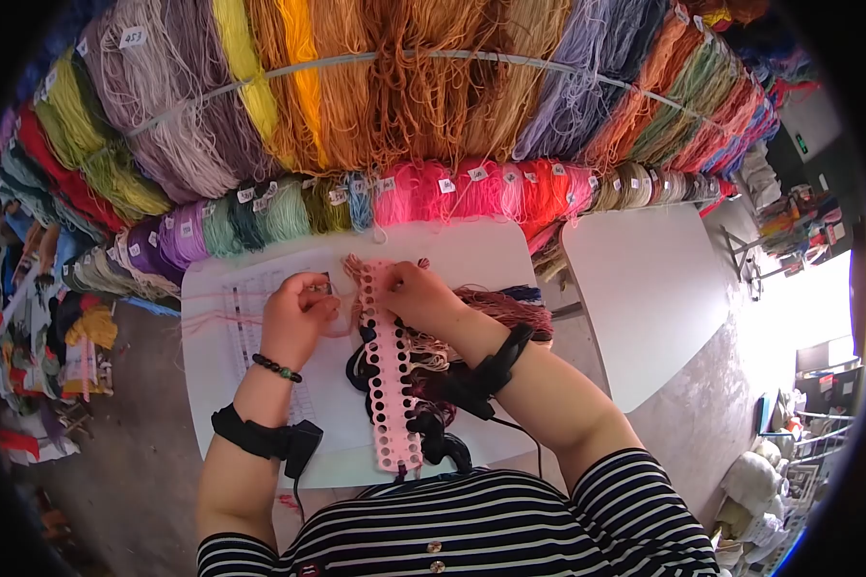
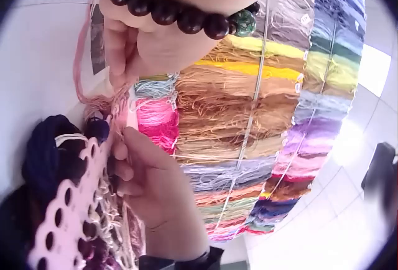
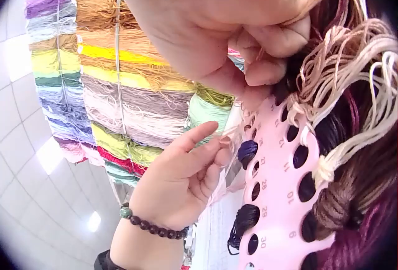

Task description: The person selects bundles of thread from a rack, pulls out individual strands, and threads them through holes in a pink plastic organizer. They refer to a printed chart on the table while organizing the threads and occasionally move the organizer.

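A pink perforated board [image 1: 391,385] with numbered holes lies lengthwise on the table, skeins knotted through many holes. My left hand [image 1: 303,306], wearing a beaded bracelet, pinches pale pink thread [image 1: 221,320] left of the board's far end. At that far end my right hand [image 1: 421,296] has curled fingers pinching thread against the board; its fingertips are partly hidden. In the right wrist view, peach and cream threads [image 3: 348,77] hang beside the right hand [image 3: 230,21], and the left hand [image 3: 180,176] is just beyond the board [image 3: 280,195].
Printed sheets [image 1: 250,288] lie on the white table [image 1: 207,385] under the left arm. Dark, maroon and cream skeins [image 1: 491,313] spread right of the board. Rows of labelled coloured yarn [image 1: 404,87] hang behind. A second white table [image 1: 645,298] stands to the right.
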Available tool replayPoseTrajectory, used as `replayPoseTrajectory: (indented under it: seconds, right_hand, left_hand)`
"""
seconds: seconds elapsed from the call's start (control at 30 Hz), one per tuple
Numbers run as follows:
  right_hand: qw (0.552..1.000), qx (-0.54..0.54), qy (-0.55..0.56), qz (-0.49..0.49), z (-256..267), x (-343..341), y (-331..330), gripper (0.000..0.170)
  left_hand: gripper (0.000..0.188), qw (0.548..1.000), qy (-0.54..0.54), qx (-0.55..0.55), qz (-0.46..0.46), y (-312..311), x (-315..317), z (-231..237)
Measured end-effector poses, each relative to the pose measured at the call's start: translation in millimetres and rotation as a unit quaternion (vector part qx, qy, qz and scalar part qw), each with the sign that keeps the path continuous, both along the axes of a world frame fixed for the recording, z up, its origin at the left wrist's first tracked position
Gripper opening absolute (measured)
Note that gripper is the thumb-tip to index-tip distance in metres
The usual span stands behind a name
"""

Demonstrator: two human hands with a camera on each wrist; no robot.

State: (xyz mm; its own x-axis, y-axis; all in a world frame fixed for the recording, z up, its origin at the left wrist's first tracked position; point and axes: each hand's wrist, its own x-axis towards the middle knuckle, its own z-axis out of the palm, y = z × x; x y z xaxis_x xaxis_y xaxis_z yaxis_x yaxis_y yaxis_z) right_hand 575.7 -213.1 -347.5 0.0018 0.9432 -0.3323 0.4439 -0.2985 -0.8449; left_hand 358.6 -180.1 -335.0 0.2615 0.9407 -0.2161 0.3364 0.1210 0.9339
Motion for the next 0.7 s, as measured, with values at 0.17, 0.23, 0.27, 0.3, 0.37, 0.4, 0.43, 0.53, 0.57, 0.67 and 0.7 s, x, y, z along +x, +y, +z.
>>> replayPoseTrajectory:
  seconds: [0.17, 0.23, 0.27, 0.3, 0.37, 0.4, 0.43, 0.53, 0.57, 0.67, 0.7]
  right_hand:
    - [0.999, 0.027, -0.031, 0.006, 6, -1, -2, 0.024]
    - [0.999, 0.03, -0.034, 0.008, 2, -2, -3, 0.026]
    - [0.999, 0.03, -0.031, 0.01, -2, -1, -2, 0.027]
    - [0.999, 0.03, -0.028, 0.012, -5, 0, -2, 0.029]
    - [0.999, 0.035, -0.026, 0.013, -8, 0, -1, 0.029]
    - [0.999, 0.036, -0.024, 0.012, -9, 0, -2, 0.029]
    - [0.999, 0.038, -0.032, 0.014, -7, 0, -2, 0.029]
    - [0.997, 0.045, -0.052, 0.017, -4, 0, -3, 0.029]
    - [0.997, 0.05, -0.056, 0.016, -8, 0, -3, 0.029]
    - [0.997, 0.052, -0.047, 0.012, -8, -1, -3, 0.03]
    - [0.998, 0.051, -0.042, 0.01, -7, 0, -4, 0.03]
  left_hand:
    - [0.03, 0.983, -0.114, -0.136, 0.048, -3, -4, 13]
    - [0.03, 0.975, -0.151, -0.154, 0.048, -3, -9, 13]
    - [0.03, 0.968, -0.186, -0.162, 0.05, -3, -12, 8]
    - [0.03, 0.959, -0.222, -0.171, 0.052, -3, -15, 6]
    - [0.031, 0.94, -0.278, -0.194, 0.037, -4, -16, 6]
    - [0.031, 0.929, -0.305, -0.206, 0.028, -5, -16, 7]
    - [0.032, 0.941, -0.27, -0.201, 0.034, -6, -14, 9]
    - [0.034, 0.951, -0.237, -0.197, 0.034, -10, -11, 14]
    - [0.034, 0.94, -0.273, -0.203, 0.021, -10, -14, 11]
    - [0.036, 0.889, -0.387, -0.244, -0.023, -10, -11, 13]
    - [0.037, 0.866, -0.425, -0.261, -0.039, -11, -7, 16]
